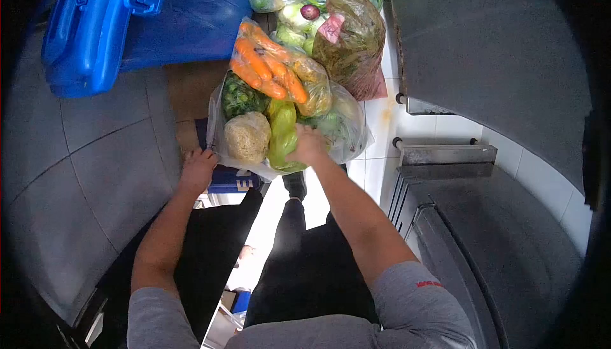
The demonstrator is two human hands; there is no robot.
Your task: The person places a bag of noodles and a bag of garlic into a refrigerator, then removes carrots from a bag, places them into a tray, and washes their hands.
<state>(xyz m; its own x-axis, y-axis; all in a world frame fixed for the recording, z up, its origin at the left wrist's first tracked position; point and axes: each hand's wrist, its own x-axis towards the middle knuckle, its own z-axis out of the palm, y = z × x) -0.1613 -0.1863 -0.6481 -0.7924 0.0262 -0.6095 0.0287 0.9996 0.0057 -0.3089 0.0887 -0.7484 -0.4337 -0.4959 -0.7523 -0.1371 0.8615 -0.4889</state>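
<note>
A large clear plastic bag (353, 148) full of vegetables lies open in front of me. Inside are a pack of carrots (261, 62), dark leafy greens (240, 97), a pale round bundle (247, 138) whose kind I cannot make out, and a yellow-green plastic bag (282, 129). My left hand (199, 169) is closed at the big bag's left edge, its fingers curled on the plastic. With fingers bent, my right hand (310, 147) grips the right side of the yellow-green bag; some fingertips are hidden.
A blue plastic bin (184, 18) stands at the upper left. Behind the big bag lie a bag of dark leaves (350, 43), a red onion (310, 12) and other bagged vegetables. Dark appliances (490, 222) line the right side. Grey tiles (102, 171) are on the left.
</note>
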